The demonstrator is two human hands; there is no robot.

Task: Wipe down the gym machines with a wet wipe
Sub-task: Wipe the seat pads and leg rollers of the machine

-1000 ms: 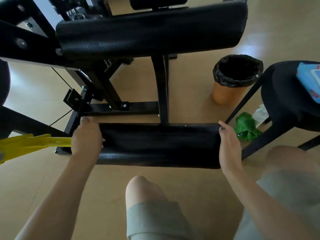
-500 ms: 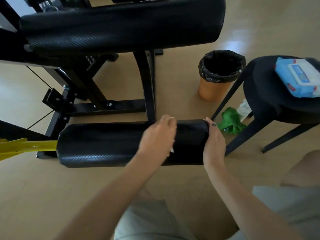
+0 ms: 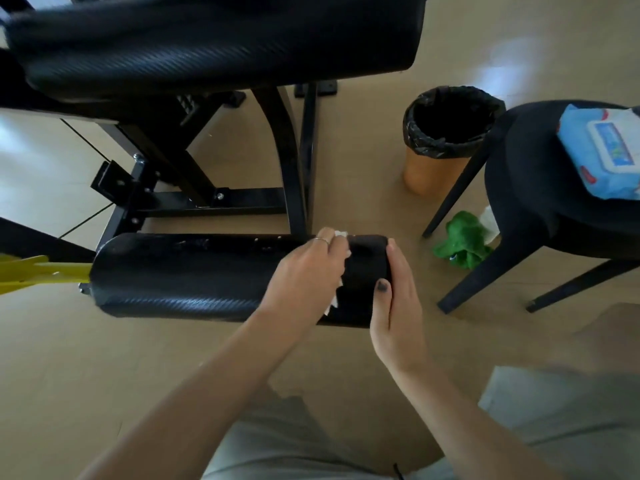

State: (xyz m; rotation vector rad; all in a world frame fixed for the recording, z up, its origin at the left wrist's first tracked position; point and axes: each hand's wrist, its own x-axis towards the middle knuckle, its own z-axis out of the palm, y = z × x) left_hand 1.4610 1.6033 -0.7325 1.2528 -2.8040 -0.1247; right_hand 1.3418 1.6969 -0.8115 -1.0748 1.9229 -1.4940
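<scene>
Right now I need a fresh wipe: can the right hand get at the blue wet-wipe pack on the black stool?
Probably yes: the right hand only steadies the black roller pad; nothing blocks the blue wet-wipe pack.

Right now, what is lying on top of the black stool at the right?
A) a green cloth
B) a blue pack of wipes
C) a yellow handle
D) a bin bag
B: a blue pack of wipes lies on the seat of the black stool, while the green cloth sits on the floor beside the stool's legs.
</scene>
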